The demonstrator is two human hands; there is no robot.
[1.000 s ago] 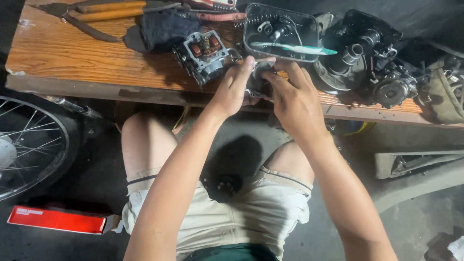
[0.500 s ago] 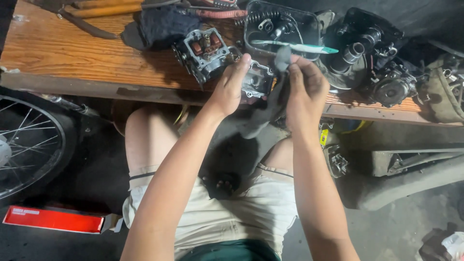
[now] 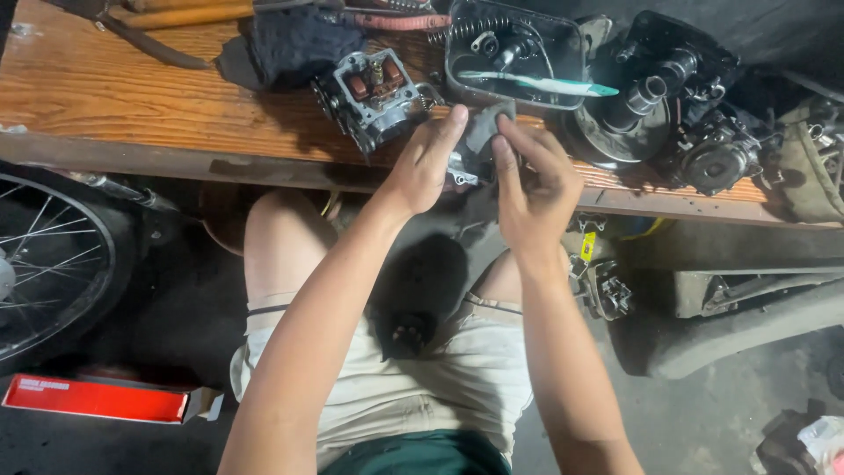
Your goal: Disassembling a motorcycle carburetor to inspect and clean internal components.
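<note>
Wooden workbench (image 3: 132, 97), front edge: small metal part (image 3: 461, 167) gripped in left hand (image 3: 422, 167), fingers curled around it. Right hand (image 3: 536, 189) pinching grey rag (image 3: 482, 132) against same part, just beside left hand. Beyond grip: cylinder head (image 3: 374, 92), black tray (image 3: 514, 48) with toothbrush (image 3: 541, 84).

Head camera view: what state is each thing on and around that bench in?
left hand: gripping small metal part
right hand: pressing grey rag on that part
engine piece: lying open on wooden bench
black tray: holding springs, toothbrush across it
spoked wheel: beside bench
</note>
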